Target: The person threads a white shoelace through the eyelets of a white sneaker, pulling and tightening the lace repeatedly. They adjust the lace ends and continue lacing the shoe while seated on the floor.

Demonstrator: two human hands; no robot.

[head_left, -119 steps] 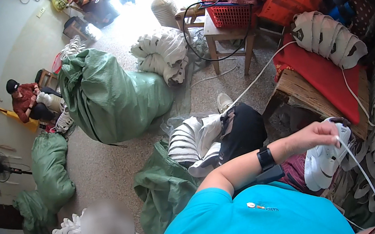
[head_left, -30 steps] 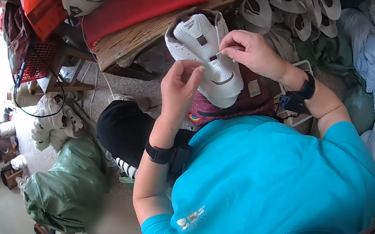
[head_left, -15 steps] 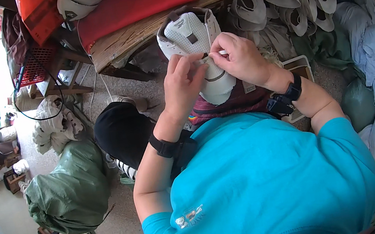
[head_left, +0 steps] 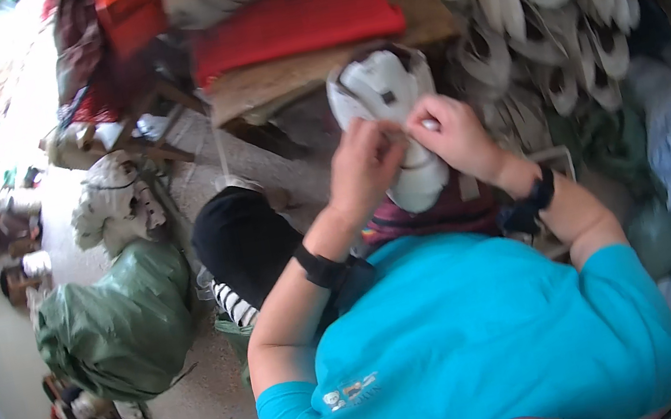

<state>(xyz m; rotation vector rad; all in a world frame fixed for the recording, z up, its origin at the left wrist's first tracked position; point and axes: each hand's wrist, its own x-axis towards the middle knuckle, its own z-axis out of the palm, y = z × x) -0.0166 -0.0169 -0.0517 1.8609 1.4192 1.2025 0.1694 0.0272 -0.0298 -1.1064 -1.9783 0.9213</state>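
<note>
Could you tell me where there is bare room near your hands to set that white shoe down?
Bare floor lies between the black-clad knee and the wooden bench; more beside the green sack. The shoe pile at right is crowded, and both hands hold the white shoe.

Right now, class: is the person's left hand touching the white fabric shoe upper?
Touching. The head view shows the left hand pressed against the white fabric shoe upper, its fingers overlapping the edge.

Daylight glares upper left; motion-blurred, with dark, bent fisheye edges.
</note>
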